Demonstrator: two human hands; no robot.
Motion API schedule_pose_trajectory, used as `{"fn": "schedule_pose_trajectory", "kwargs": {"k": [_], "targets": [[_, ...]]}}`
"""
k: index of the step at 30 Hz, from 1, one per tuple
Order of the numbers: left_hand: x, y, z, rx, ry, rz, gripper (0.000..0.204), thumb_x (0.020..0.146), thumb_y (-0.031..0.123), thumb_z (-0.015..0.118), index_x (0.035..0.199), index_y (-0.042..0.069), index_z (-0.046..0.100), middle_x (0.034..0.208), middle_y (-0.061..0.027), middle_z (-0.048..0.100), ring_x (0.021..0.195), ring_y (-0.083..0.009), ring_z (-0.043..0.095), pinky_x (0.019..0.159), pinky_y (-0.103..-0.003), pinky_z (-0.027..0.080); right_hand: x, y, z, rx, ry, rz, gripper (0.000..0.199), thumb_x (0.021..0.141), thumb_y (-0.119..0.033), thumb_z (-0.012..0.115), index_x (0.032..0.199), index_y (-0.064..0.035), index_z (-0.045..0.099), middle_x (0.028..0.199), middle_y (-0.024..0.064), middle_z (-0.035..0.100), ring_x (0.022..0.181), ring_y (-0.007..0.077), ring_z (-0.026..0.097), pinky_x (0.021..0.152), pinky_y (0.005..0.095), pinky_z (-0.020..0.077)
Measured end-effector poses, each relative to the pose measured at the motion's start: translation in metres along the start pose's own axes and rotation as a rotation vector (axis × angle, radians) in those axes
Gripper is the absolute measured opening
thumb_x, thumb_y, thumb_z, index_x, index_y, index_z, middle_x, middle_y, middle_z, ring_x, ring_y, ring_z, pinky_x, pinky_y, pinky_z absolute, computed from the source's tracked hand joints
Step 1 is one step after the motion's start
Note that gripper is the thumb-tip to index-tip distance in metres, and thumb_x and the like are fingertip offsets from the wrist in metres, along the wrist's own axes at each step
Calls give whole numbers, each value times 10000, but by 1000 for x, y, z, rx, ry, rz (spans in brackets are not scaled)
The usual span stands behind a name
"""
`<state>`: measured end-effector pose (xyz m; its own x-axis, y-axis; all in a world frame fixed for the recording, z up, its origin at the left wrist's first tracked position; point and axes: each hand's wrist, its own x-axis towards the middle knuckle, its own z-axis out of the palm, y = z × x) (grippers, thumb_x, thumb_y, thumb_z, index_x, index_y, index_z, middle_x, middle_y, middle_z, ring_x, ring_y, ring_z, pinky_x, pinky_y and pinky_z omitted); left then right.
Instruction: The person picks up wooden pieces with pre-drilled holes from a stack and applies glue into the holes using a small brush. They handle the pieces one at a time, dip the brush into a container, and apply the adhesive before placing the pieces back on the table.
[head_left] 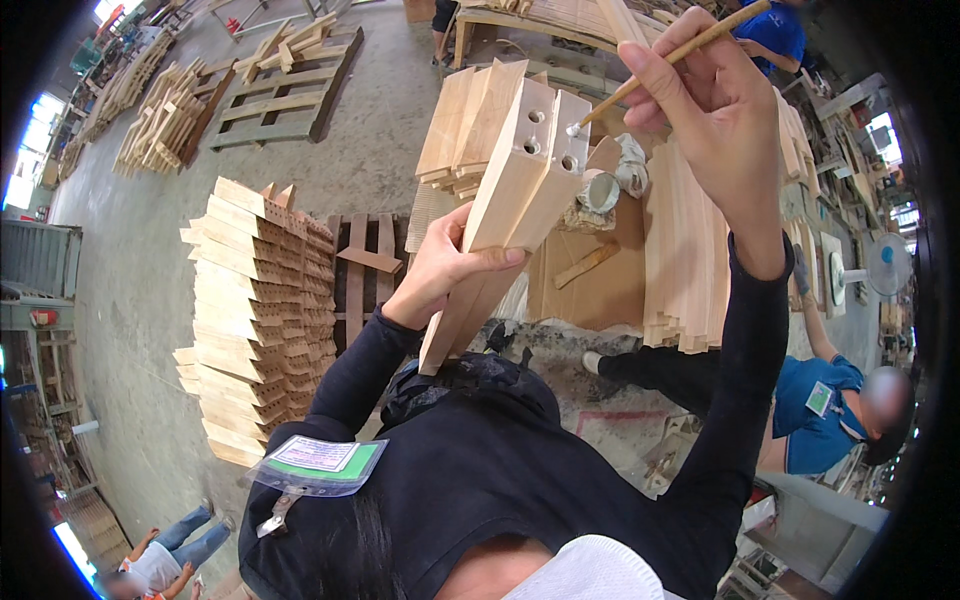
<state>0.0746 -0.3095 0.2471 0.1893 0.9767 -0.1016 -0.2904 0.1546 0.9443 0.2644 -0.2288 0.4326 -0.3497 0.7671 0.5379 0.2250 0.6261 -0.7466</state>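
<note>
Two light wooden bars (510, 200) are held together, tilted, with their drilled ends raised toward the top of the view. They are gripped near their middle by the left hand (440, 265), whose fingers are closed around them and whose thumb is laid across the near face. Round holes are seen in the upper end faces. A thin wooden stick (672, 62) is pinched between the closed fingers of the right hand (715, 110), which is raised above and to the right of the bars. The white-coated tip of the stick is set at a hole in the end of the right-hand bar, so the bars lie between the two hands, below the right one and above the left.

Just beyond the bars, a small round pot (600, 190) is seen on a brown cardboard sheet (600, 285), near that sheet's far edge. Stacks of similar bars (685, 250) are stood at the sheet's right edge. A large stack of drilled bars (262, 320) is piled on the concrete floor (130, 300) to the left. A seated person in a blue shirt (820, 410) is seen at the right.
</note>
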Motion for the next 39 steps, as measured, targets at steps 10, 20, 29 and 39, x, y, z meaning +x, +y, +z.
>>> {"fn": "schedule_pose_trajectory", "kwargs": {"k": [10,20,29,39], "targets": [[0,1,0,-7,9,5,637,719,170,808,1278,5,549,1166,-59,642,1066,-128,593,978,-289,433,-11,-1,-25,-55,-28,-126,107,934,-93,639,927,-29,553,783,63,667,670,94,664,615,203,549],[1,0,-3,-56,15,-32,706,693,194,859,1293,-6,545,1182,-94,639,1072,-152,602,979,-310,444,-19,6,-6,-56,-23,-65,152,913,-131,675,860,-23,581,672,22,642,616,64,652,534,191,485],[-2,1,-2,-65,-6,-25,721,681,200,870,1293,-4,548,1184,-95,641,1077,-152,601,981,-305,442,-16,5,1,11,-26,15,170,910,-147,682,848,-23,584,655,18,635,573,58,629,522,189,489],[-14,8,-24,-74,-71,-6,663,690,203,810,1258,-17,548,1127,-101,657,1012,-173,635,925,-313,483,-20,6,-9,200,79,84,155,933,-153,654,919,-34,556,757,131,682,626,157,683,549,238,547]]}}
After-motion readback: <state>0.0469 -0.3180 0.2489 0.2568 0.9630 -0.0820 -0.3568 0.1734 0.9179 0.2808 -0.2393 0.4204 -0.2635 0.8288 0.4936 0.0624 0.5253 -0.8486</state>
